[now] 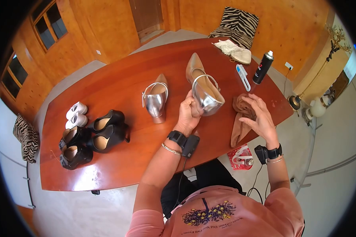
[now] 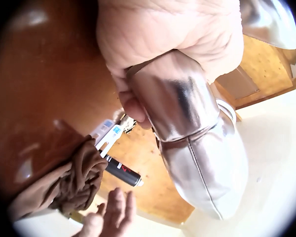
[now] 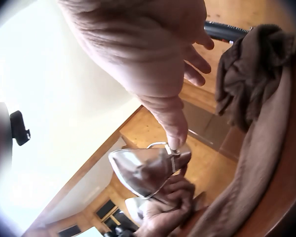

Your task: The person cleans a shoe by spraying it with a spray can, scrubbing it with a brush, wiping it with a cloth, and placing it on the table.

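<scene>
Left hand [image 1: 189, 113]: grips silver shoe [image 1: 205, 99]
Right hand [image 1: 263, 120]: spread near cloth [image 1: 239, 132]
Can [image 1: 263, 68] beyond cloth: red mark
Shirt [image 1: 245, 213]: "Did You Fall From"

Walls [image 1: 103, 25] of glossy orange wood wrap the far side of the room, flecked with darker knots. On the left, two wood-framed windows [image 1: 50, 24] hold dark panes — the lower one catches a bright patch — and a brown door-like panel [image 1: 146, 15] stands in the far wall. Pale grey floor [image 1: 87, 211] surrounds a reddish-brown table [image 1: 118, 168], its polish throwing back a white glare near the left end. Zebra-striped seating [image 1: 238, 27] (a bold choice against all that timber) sits beyond it, with another striped piece [image 1: 26, 137] at the left. A white socket [image 1: 288, 65] marks the right wall.
</scene>
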Available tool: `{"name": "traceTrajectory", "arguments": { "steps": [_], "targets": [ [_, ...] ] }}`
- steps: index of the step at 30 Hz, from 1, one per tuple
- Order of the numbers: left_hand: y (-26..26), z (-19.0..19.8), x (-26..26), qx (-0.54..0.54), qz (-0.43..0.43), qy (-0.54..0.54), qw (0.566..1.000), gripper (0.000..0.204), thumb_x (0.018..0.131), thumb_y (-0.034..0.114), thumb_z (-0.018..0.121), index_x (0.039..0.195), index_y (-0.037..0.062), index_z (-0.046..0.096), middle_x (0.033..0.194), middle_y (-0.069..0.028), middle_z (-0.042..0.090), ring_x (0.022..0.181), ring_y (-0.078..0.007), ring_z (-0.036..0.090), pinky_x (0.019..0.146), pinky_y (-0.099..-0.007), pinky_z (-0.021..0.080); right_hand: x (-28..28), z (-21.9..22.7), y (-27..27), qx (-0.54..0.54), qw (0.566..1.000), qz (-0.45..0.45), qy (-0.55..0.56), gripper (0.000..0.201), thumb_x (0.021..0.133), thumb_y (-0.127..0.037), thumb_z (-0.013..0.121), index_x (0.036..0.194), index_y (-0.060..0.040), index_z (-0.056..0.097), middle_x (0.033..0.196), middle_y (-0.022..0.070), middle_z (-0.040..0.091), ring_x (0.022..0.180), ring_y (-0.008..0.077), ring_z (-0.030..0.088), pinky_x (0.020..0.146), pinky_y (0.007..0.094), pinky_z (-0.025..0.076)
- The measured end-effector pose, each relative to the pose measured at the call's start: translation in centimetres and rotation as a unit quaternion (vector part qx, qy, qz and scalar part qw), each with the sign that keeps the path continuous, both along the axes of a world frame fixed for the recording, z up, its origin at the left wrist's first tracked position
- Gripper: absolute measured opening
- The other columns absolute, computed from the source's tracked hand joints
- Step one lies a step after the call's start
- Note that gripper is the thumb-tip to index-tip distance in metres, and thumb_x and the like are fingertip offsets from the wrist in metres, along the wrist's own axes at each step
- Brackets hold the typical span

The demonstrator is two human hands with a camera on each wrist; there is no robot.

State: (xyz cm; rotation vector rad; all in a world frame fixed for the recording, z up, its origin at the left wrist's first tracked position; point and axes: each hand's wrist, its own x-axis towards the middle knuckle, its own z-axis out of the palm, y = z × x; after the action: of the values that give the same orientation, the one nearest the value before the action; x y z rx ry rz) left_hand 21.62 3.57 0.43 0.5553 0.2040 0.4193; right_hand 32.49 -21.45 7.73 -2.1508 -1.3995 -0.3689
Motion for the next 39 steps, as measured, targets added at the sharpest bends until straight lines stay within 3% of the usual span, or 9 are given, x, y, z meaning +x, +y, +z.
{"name": "traceTrajectory", "arguments": {
  "steps": [2, 4, 8, 12, 18, 24, 26, 33, 39],
  "targets": [
    [0.4, -0.8, 0.4, 0.013, -0.004, -0.020, 1.000, 0.058, 0.087, 0.011, 0.042, 0.146, 0.0104, 0.044, 0.124, -0.0039, 0.061, 0.101, -0.0145, 0.061, 0.081, -0.0308, 0.053, -1.6, 1.0, 0.5, 0.041, 0.998, 0.043, 0.032, 0.071, 0.077, -0.021, 0.086, 0.140, -0.0144, 0.055, 0.123, 0.0146, 0.060, 0.115, 0.0311, 0.059, 0.100, 0.0421, 0.049],
    [0.2, -0.9, 0.4, 0.039, -0.013, -0.028, 0.999, 0.060, 0.088, 0.010, 0.042, 0.148, 0.0095, 0.042, 0.122, -0.0051, 0.062, 0.100, -0.0142, 0.062, 0.081, -0.0302, 0.053, -3.2, 1.5, 1.4, 0.047, 0.960, 0.095, 0.258, 0.073, 0.077, -0.019, 0.086, 0.142, -0.0138, 0.053, 0.114, 0.0120, 0.062, 0.105, 0.0229, 0.064, 0.090, 0.0370, 0.055],
    [-0.1, -0.2, -0.3, 0.107, -0.018, 0.020, 0.994, 0.065, 0.091, 0.011, 0.042, 0.155, 0.0076, 0.035, 0.118, -0.0087, 0.063, 0.096, -0.0150, 0.063, 0.081, -0.0301, 0.054, -5.0, 1.6, 3.9, -0.001, 0.937, 0.089, 0.339, 0.066, 0.077, -0.021, 0.088, 0.132, -0.0064, 0.055, 0.093, 0.0073, 0.065, 0.079, 0.0179, 0.067, 0.078, 0.0316, 0.056],
    [-0.1, -0.5, -0.1, 0.090, -0.002, 0.008, 0.996, 0.063, 0.092, 0.010, 0.041, 0.155, 0.0067, 0.035, 0.122, -0.0114, 0.064, 0.103, -0.0171, 0.065, 0.089, -0.0328, 0.054, -3.2, -0.8, 6.1, 0.060, 0.975, 0.120, 0.179, 0.040, 0.083, -0.023, 0.084, 0.111, -0.0026, 0.063, 0.079, 0.0065, 0.066, 0.068, 0.0149, 0.066, 0.061, 0.0277, 0.053],
    [0.5, -1.0, 0.2, 0.049, 0.006, 0.008, 0.999, 0.054, 0.106, 0.035, 0.042, 0.153, 0.0119, 0.036, 0.123, -0.0069, 0.064, 0.112, -0.0217, 0.063, 0.102, -0.0387, 0.047, -2.3, 3.7, 8.9, 0.021, 0.938, 0.126, 0.322, 0.030, 0.088, -0.013, 0.077, 0.109, 0.0036, 0.064, 0.081, 0.0061, 0.065, 0.066, 0.0107, 0.061, 0.061, 0.0289, 0.049],
    [0.2, -1.6, 1.4, 0.098, 0.080, 0.089, 0.988, 0.054, 0.107, 0.032, 0.039, 0.151, 0.0015, 0.031, 0.118, -0.0174, 0.063, 0.103, -0.0241, 0.063, 0.092, -0.0361, 0.050, 3.5, 5.1, 15.7, 0.033, 0.980, 0.156, 0.120, 0.033, 0.087, -0.014, 0.076, 0.114, -0.0008, 0.063, 0.083, 0.0151, 0.064, 0.070, 0.0269, 0.060, 0.069, 0.0352, 0.051],
    [0.1, -1.9, 1.5, 0.129, 0.092, 0.099, 0.982, 0.043, 0.107, 0.023, 0.040, 0.142, -0.0015, 0.042, 0.110, -0.0170, 0.066, 0.093, -0.0219, 0.063, 0.087, -0.0324, 0.051, 7.1, 4.6, 19.2, 0.032, 0.984, 0.170, 0.051, 0.029, 0.092, -0.018, 0.074, 0.111, -0.0007, 0.060, 0.073, 0.0075, 0.063, 0.064, 0.0150, 0.062, 0.059, 0.0298, 0.048],
    [0.2, -1.3, 1.2, 0.261, 0.029, 0.113, 0.958, 0.028, 0.108, 0.018, 0.039, 0.108, 0.0022, 0.063, 0.068, -0.0069, 0.065, 0.054, -0.0114, 0.054, 0.052, -0.0241, 0.043, 16.1, 3.3, 30.6, 0.014, 0.993, 0.095, -0.070, 0.034, 0.090, -0.021, 0.075, 0.111, -0.0012, 0.057, 0.076, 0.0157, 0.066, 0.060, 0.0233, 0.067, 0.057, 0.0366, 0.052],
    [0.0, -1.7, 1.4, 0.303, 0.030, 0.121, 0.945, 0.030, 0.109, 0.022, 0.042, 0.107, 0.0006, 0.063, 0.068, -0.0068, 0.064, 0.055, -0.0098, 0.053, 0.054, -0.0237, 0.044, 18.7, 4.5, 35.3, -0.105, 0.993, 0.042, 0.023, 0.039, 0.091, -0.019, 0.073, 0.121, -0.0010, 0.055, 0.075, 0.0157, 0.066, 0.055, 0.0215, 0.065, 0.048, 0.0357, 0.050]
  ]
}}
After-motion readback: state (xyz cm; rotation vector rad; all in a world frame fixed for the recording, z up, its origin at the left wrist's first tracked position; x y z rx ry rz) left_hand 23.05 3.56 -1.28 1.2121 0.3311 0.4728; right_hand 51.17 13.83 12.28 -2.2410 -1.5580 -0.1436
